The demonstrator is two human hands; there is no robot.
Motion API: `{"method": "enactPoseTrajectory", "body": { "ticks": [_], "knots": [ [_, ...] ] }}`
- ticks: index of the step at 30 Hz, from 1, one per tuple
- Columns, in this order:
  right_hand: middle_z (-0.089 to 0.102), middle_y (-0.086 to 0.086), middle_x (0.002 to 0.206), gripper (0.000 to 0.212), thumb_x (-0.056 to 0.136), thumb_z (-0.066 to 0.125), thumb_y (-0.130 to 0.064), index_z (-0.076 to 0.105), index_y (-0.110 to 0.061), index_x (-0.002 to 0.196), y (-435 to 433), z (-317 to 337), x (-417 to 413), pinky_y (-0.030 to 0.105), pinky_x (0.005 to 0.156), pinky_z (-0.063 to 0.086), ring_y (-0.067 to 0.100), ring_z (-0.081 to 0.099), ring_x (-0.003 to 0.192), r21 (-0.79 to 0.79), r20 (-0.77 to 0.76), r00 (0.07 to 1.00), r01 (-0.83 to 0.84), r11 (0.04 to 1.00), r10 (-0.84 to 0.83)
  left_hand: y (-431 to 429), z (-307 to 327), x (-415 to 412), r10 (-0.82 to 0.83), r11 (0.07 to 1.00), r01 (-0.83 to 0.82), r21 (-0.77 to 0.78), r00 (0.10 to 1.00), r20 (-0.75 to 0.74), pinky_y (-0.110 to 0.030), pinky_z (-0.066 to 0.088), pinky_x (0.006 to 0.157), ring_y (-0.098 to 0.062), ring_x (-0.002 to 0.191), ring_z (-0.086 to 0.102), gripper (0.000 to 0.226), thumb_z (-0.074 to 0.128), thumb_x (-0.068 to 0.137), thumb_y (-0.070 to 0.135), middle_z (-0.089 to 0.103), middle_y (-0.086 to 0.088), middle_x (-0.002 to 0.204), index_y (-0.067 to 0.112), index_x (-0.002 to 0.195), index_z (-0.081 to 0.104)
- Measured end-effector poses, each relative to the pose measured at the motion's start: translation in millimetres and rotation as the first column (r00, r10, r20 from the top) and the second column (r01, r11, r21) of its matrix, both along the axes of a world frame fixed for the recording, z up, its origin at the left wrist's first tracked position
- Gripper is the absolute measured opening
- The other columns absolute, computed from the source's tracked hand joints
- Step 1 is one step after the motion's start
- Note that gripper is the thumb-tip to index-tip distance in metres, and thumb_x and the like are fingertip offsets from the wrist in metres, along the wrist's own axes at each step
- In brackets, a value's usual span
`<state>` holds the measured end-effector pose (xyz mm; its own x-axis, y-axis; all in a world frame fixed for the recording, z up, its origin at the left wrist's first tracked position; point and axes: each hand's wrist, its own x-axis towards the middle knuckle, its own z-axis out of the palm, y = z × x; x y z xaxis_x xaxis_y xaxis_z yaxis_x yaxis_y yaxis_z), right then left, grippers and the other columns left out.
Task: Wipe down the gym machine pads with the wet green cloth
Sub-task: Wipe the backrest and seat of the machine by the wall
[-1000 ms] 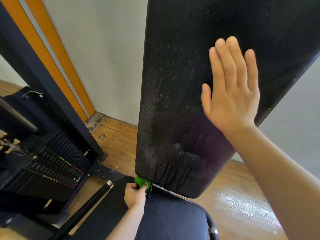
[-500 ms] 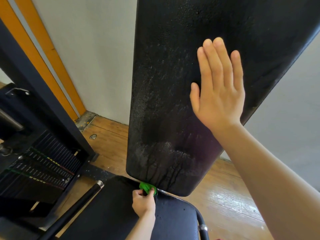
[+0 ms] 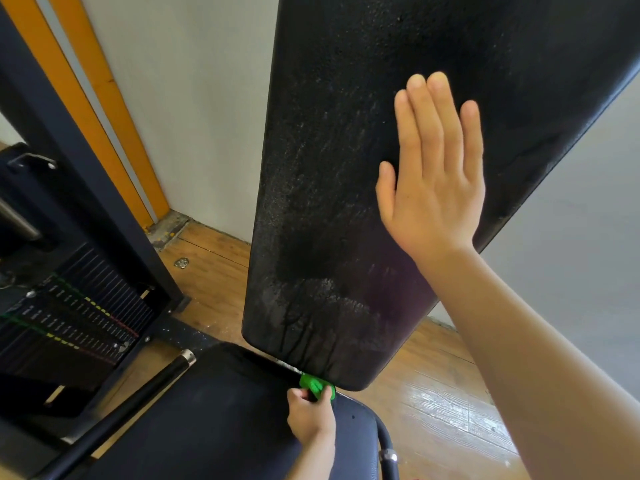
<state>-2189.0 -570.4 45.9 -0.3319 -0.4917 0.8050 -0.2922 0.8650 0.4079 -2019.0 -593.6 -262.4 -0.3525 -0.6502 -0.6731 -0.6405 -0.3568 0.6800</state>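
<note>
Now, right hand (image 3: 433, 188): flat and wide open on the black back pad (image 3: 329, 202), with straight fingers close together, the thumb out to the side and the palm against the pad.
Left hand (image 3: 311, 419): low down, well below my right hand, with the fingers curled round the green cloth and gripping it in a bunch.
Green cloth (image 3: 317, 388): just beyond my left knuckles, pushed into the gap where the bottom edge of the back pad meets the seat pad. Only a small wad of it shows.
Back pad surface: tall and upright under my right palm. It is speckled with wet, and thin runs of water streak its lower part, between my two hands.
Seat pad (image 3: 207, 427): black, beneath and to the left of my left hand. My left wrist lies over it.
Black bar (image 3: 152, 386): left of my left hand, slanting beside the seat pad, with a metal cap on its end.
Weight stack (image 3: 69, 323): well apart to the left of both hands, dark plates with small coloured marks.
Floor (image 3: 433, 393): wooden boards, showing to the right of my left hand and under my right forearm.
Wall (image 3: 194, 116): pale, to the left of my right hand and behind the back pad, with an orange strip (image 3: 114, 109) further left.
</note>
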Motion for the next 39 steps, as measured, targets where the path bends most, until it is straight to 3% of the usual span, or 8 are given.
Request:
{"method": "enactPoseTrajectory", "body": {
  "ticks": [10,16,19,22,25,28,34,39],
  "knots": [
    [0.036,0.011,0.154,0.053,0.1,0.037,-0.027,0.033,-0.005,0.148,1,0,1,0.036,0.12,0.001,0.027,0.029,0.143,-0.009,-0.002,1.0,-0.011,1.0,0.011,52,-33,0,-0.031,0.973,0.027,0.228,0.999,0.014,-0.048,0.057,0.07,-0.033,0.071,0.068,0.039,0.087,0.063,0.015,0.067,-0.016,0.08,0.011,0.074,0.05],
    [0.036,0.011,0.154,0.053,0.1,0.035,-0.027,0.031,-0.005,0.149,1,1,1,0.036,0.12,0.0,0.027,0.029,0.143,-0.008,0.002,1.0,-0.008,1.0,0.008,41,4,-2,0.117,0.93,-0.107,0.35,0.993,-0.006,-0.038,0.057,0.06,-0.024,0.06,0.061,0.029,0.079,0.071,-0.002,0.059,-0.015,0.077,-0.001,0.08,0.051],
    [0.035,0.01,0.154,0.053,0.101,0.034,-0.029,0.032,-0.006,0.149,2,0,1,0.036,0.12,-0.001,0.027,0.03,0.143,-0.001,0.001,1.0,0.008,1.0,-0.008,24,5,-1,0.19,0.913,-0.178,0.368,0.982,0.005,-0.036,0.057,0.063,-0.029,0.068,0.06,0.027,0.076,0.072,-0.007,0.061,-0.018,0.087,-0.004,0.09,0.056],
    [0.035,0.01,0.154,0.053,0.101,0.033,-0.03,0.032,-0.007,0.149,2,0,1,0.036,0.12,-0.001,0.026,0.029,0.143,-0.003,0.008,1.0,0.016,1.0,-0.016,-1,12,-2,0.255,0.908,-0.231,0.35,0.967,-0.023,-0.028,0.054,0.049,-0.034,0.079,0.058,0.026,0.074,0.075,-0.008,0.059,-0.017,0.089,-0.003,0.093,0.056],
    [0.035,0.01,0.154,0.053,0.101,0.033,-0.029,0.031,-0.006,0.149,1,1,2,0.037,0.12,0.001,0.026,0.03,0.143,-0.002,0.014,1.0,0.013,1.0,-0.013,-20,25,-4,0.286,0.903,-0.254,0.346,0.957,-0.043,-0.031,0.053,0.057,-0.032,0.079,0.056,0.027,0.073,0.076,-0.008,0.058,-0.016,0.087,-0.003,0.095,0.055],
    [0.033,0.01,0.156,0.054,0.101,0.033,-0.029,0.028,-0.006,0.15,2,1,4,0.037,0.12,0.002,0.025,0.026,0.144,0.013,0.046,0.999,0.022,1.0,-0.023,-39,43,-2,0.319,0.901,-0.253,0.353,0.937,-0.141,-0.022,0.053,0.046,-0.026,0.074,0.055,0.026,0.07,0.079,-0.01,0.055,-0.014,0.082,-0.005,0.098,0.053],
    [0.026,0.009,0.158,0.058,0.101,0.036,-0.032,0.023,-0.007,0.152,0,8,10,0.036,0.12,-0.009,0.023,0.012,0.146,0.05,0.156,0.984,0.075,0.996,-0.082,-82,99,4,0.163,0.958,-0.052,0.283,0.908,-0.385,-0.029,0.049,0.066,-0.018,0.082,0.059,0.024,0.068,0.082,-0.007,0.058,-0.015,0.094,-0.002,0.097,0.051],
    [0.034,0.01,0.155,0.057,0.096,0.053,-0.026,0.036,-0.008,0.148,-4,20,25,0.033,0.12,-0.007,0.024,0.02,0.145,-0.076,0.29,0.956,-0.015,0.997,0.037,-97,162,24,0.019,0.974,0.107,0.2,0.84,-0.542,-0.026,0.051,0.066,-0.015,0.085,0.066,0.025,0.069,0.082,-0.004,0.067,-0.009,0.092,0.0,0.1,0.051]
  ]
}}
